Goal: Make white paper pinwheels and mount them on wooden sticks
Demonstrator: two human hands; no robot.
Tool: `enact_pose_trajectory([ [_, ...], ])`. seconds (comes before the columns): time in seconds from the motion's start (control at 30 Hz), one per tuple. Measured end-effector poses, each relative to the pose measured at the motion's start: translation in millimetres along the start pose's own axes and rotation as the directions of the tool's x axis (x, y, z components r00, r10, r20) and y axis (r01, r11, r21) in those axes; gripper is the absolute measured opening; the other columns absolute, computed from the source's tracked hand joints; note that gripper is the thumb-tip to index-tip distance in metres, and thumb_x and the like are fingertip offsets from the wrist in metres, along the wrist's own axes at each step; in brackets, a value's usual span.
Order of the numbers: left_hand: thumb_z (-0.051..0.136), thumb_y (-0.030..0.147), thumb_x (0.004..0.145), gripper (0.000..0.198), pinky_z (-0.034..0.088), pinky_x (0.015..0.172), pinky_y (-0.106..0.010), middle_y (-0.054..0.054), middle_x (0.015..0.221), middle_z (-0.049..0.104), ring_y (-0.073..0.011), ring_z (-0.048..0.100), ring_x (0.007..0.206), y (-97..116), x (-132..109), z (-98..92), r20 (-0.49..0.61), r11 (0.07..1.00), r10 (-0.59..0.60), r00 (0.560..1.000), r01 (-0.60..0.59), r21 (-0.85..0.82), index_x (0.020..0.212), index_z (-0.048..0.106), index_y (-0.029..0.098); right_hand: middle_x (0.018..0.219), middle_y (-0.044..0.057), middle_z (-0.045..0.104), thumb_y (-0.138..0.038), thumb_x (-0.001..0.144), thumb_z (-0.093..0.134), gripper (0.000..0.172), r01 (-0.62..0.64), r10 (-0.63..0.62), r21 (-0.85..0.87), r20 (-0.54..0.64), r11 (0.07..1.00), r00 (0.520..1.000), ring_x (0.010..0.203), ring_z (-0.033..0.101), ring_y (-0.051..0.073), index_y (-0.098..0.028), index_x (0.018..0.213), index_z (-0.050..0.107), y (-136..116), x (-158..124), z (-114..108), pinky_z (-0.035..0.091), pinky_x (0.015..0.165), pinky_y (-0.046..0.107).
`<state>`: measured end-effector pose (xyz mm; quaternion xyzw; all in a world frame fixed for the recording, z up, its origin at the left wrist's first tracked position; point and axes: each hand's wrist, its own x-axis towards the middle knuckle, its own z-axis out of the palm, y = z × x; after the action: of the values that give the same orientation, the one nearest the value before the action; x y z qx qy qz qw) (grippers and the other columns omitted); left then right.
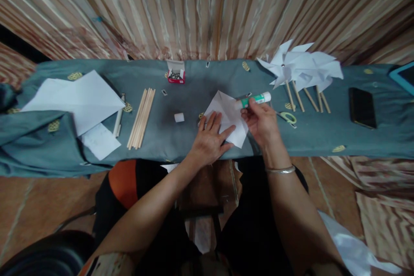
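A white paper square (223, 105) with crease lines lies on the cloth-covered table in front of me. My left hand (210, 138) rests on its lower left part, fingers spread and flat. Between the fingers of my right hand (260, 120) is a green and white glue stick (257, 100), held nearly level, its left end over the paper's right side. Whether that end touches the paper, I cannot tell. The white glue cap (179, 117) lies on its side to the left of the paper.
Pale wooden sticks (141, 118), a pen (119, 116) and white paper sheets (80, 99) lie at left. An open red box (176, 75) of small metal pieces stands behind. At right are paper pinwheels (304, 67), green-handled scissors (287, 117), a phone (362, 108) and a blue-edged tablet (403, 78).
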<state>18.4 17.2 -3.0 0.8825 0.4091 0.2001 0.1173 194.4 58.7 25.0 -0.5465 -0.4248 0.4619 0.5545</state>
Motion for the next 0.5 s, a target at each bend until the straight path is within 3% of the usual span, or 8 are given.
enact_pose_trajectory([
  [0.2, 0.05, 0.048, 0.091, 0.058, 0.023, 0.114, -0.057, -0.018, 0.155, 0.032, -0.0318, 0.022, 0.146, -11, -2, -22.5, -0.08, 0.999, -0.033, 0.996, 0.032, -0.013, 0.142, 0.042, 0.021, 0.076, 0.003, 0.069, -0.057, 0.079, 0.061, 0.036, -0.099, 0.101, 0.231, 0.006, 0.968, 0.995, 0.059, 0.062, 0.013, -0.021, 0.08, 0.06, -6, 1, -2, 0.053, 0.057, 0.027],
  [0.37, 0.055, 0.037, 0.089, 0.052, 0.03, 0.111, -0.057, -0.016, 0.148, 0.043, -0.032, 0.038, 0.138, -53, -19, -55.8, -0.223, 0.963, -0.239, 0.945, 0.261, 0.072, 0.137, 0.047, 0.019, 0.075, 0.002, 0.069, -0.056, 0.076, 0.066, 0.036, -0.101, 0.098, 0.245, 0.024, 0.964, 0.995, 0.057, 0.06, 0.012, -0.021, 0.083, 0.064, -6, -2, -1, 0.05, 0.052, 0.026],
  [0.5, 0.063, 0.031, 0.082, 0.049, 0.044, 0.103, -0.05, -0.014, 0.13, 0.059, -0.0303, 0.052, 0.123, -81, -37, -66.3, -0.213, 0.934, -0.333, 0.919, 0.352, 0.057, 0.129, 0.055, 0.017, 0.072, 0.0, 0.067, -0.053, 0.073, 0.071, 0.036, -0.108, 0.096, 0.23, 0.064, 0.967, 0.993, 0.056, 0.059, 0.012, -0.02, 0.085, 0.067, -7, -5, -1, 0.049, 0.053, 0.026],
])
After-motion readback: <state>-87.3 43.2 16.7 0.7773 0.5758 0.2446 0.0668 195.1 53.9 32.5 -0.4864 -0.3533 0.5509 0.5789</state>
